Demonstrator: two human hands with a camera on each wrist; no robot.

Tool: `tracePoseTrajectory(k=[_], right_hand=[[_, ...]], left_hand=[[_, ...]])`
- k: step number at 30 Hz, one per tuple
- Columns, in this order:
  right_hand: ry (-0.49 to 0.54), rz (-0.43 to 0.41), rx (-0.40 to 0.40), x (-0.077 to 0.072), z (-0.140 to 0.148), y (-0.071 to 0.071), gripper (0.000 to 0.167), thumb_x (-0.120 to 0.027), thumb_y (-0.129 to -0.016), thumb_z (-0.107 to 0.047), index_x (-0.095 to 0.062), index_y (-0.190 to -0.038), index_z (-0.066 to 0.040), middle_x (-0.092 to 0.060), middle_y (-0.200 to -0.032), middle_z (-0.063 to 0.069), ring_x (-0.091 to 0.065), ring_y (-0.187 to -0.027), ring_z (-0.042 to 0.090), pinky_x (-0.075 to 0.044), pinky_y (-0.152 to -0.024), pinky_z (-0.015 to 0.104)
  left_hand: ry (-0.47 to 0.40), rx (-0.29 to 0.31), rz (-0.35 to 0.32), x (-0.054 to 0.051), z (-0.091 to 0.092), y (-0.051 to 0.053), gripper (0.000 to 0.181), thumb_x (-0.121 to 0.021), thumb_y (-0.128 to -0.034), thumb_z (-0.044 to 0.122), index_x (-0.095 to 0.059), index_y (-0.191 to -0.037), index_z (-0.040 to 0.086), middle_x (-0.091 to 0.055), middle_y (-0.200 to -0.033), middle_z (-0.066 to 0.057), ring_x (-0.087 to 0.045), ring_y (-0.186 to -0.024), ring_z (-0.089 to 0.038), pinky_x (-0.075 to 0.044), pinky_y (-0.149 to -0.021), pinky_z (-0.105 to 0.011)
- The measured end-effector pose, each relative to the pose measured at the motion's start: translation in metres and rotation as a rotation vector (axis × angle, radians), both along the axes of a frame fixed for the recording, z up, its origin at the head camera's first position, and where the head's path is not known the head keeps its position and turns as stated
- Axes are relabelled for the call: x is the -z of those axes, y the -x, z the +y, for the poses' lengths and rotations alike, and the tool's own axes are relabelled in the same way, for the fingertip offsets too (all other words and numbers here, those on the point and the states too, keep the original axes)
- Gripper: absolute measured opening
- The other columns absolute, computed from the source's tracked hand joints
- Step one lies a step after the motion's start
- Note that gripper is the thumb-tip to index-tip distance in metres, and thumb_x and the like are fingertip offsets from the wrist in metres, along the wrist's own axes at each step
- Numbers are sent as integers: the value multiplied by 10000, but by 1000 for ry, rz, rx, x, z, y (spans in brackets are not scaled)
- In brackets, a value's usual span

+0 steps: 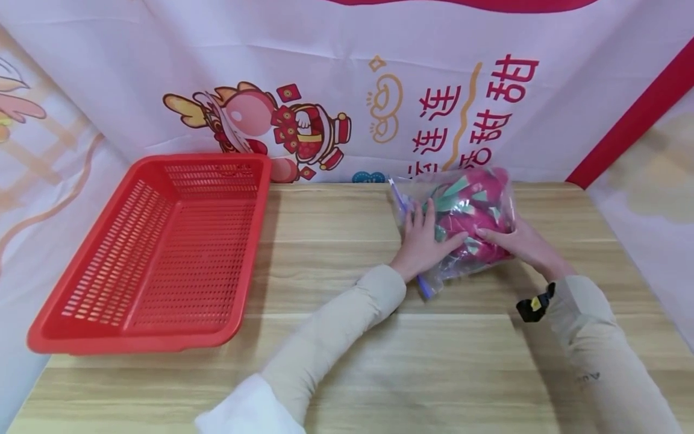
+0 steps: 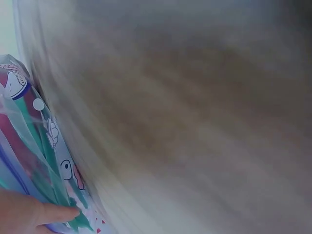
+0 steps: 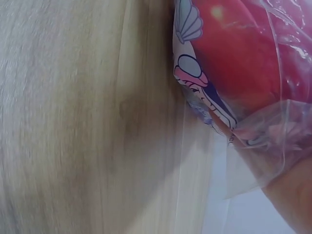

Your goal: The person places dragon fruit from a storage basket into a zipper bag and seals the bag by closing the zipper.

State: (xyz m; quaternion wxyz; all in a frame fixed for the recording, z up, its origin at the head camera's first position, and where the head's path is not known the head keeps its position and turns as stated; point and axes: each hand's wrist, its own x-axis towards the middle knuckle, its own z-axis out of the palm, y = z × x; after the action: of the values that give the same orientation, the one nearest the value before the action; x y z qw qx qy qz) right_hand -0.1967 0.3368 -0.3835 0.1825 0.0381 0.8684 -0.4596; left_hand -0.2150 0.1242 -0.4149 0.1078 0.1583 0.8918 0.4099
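A clear zip bag with a purple-blue zip strip holds several pink dragon fruit with green leaf tips. My left hand rests on the bag near its zip end, fingers fairly straight and thumb spread across the fruit. At the other end, my right hand grips the bag, thumb on top and the other fingers hidden beneath. Close up in the right wrist view, a dragon fruit presses against the printed plastic. The left wrist view shows part of my left hand against the bag.
A red plastic basket with slotted walls stands at the left of the wooden table. Behind the table hangs a white printed cloth with red trim. A black strap sits by my right cuff.
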Motion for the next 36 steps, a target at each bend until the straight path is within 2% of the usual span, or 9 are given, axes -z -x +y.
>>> tracePoseTrajectory(k=[5, 10, 17, 24, 28, 32, 36], right_hand=[[-7, 7, 19, 0, 4, 0, 951, -558, -909, -511, 100, -1537, -232, -131, -1586, 217, -182, -1435, 406, -174, -1126, 668], [-18, -6, 42, 0, 8, 1, 917, -542, -908, -537, 32, -1548, -215, -180, -1578, 209, -216, -1416, 394, -175, -1124, 669], [14, -3, 46, -1, 11, 3, 912, -531, -917, -524, 141, -1510, -355, -74, -1608, 172, -155, -1441, 396, -142, -1136, 668], [-5, 26, 25, -2, 13, 8, 957, -543, -918, -499, 320, -1322, -587, -15, -1603, 191, -131, -1442, 416, -134, -1128, 686], [7, 55, 24, -4, 11, 9, 976, -568, -917, -452, 298, -1350, -573, 33, -1601, 191, -102, -1443, 448, -138, -1113, 705], [-13, 80, 57, -4, 8, 10, 1016, -597, -902, -447, 282, -1408, -495, 71, -1599, 203, -77, -1442, 479, -149, -1111, 706], [-41, 154, 75, -2, 7, 10, 1016, -624, -888, -439, 198, -1483, -388, -12, -1599, 199, -115, -1443, 462, -185, -1114, 689]], left_hand=[[28, 32, -10, -2, 6, 6, 1000, -522, -857, 656, 16, -1545, 170, 79, -1618, -130, 111, -1490, -319, -139, -1188, -556], [57, 68, -16, -3, 9, 14, 991, -497, -861, 672, 38, -1541, 189, 90, -1618, -105, 107, -1494, -301, -133, -1192, -541], [65, 100, -22, -6, 10, 23, 985, -491, -867, 668, 23, -1544, 171, 73, -1621, -123, 93, -1494, -325, -134, -1182, -565], [162, 65, -72, -8, 8, 25, 1003, -445, -831, 747, 22, -1546, 221, 83, -1626, -66, 85, -1494, -323, -60, -1178, -617], [198, 63, -85, -8, 4, 24, 989, -411, -830, 767, 25, -1545, 243, 81, -1628, -36, 92, -1489, -340, -23, -1163, -646], [198, 69, -83, -9, -1, 24, 979, -388, -838, 769, 26, -1546, 235, 87, -1628, -44, 98, -1488, -346, -13, -1164, -646], [197, 66, -77, -11, -6, 24, 969, -372, -842, 770, 15, -1547, 230, 81, -1627, -69, 116, -1489, -333, -12, -1171, -633]])
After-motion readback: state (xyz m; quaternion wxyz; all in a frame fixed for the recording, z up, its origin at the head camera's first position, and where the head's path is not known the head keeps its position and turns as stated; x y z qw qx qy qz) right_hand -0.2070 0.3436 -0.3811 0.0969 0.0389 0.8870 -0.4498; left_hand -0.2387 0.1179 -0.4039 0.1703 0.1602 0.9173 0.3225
